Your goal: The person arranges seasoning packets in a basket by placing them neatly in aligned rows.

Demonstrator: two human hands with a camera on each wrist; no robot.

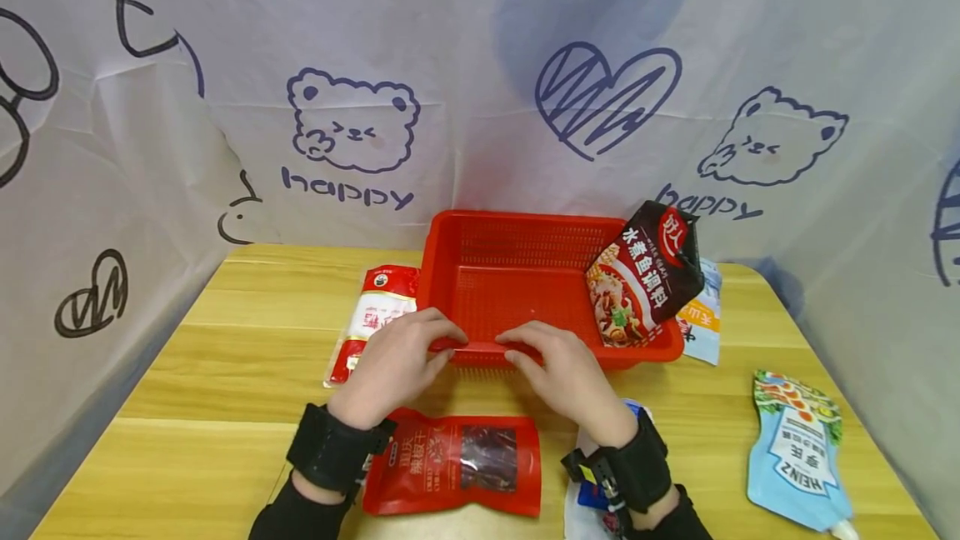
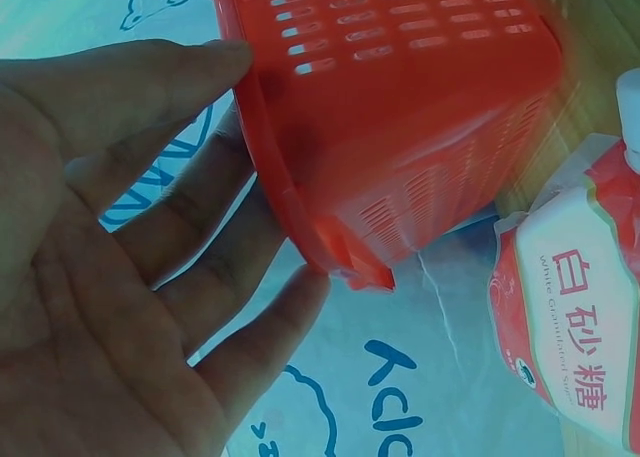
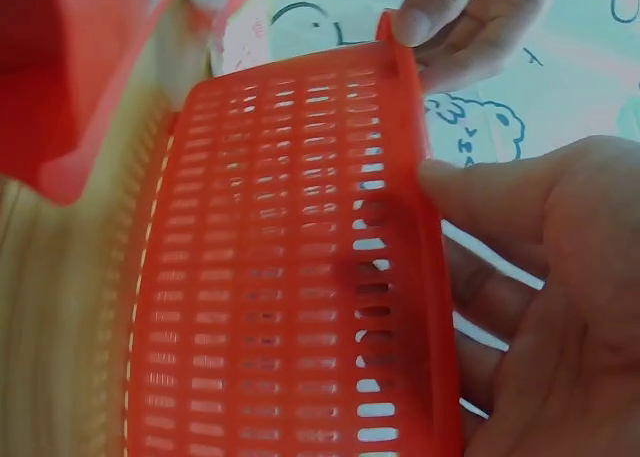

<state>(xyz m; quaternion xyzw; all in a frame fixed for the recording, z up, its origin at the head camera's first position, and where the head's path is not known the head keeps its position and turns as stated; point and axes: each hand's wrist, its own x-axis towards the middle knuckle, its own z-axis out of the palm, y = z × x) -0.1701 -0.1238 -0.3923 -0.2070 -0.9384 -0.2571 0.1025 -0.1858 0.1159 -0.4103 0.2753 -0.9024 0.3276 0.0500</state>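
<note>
Red basket (image 1: 525, 230), one: front rim (image 1: 482, 350) finger-pinched by left hand (image 1: 397, 361) and right hand (image 1: 564, 367) (left table edge (image 1: 141, 403) set well apart); one pouch (image 1: 637, 277) propped inside; five packets (image 1: 453, 465) placed around.

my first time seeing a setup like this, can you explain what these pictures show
No robot here: these are a person's bare hands. The wide picture comes from a camera worn on the head, the two close ones from a camera worn on each wrist. The left hand and right hand each have a grip on the near rim of a red basket. A dark seasoning packet leans in its right end. On the wood-grain table lie a sugar bag at left, a red pouch in front and a light blue pouch at right. A white-and-orange packet by the basket's right end and a white-and-blue packet nearer the person are partly hidden.
</note>
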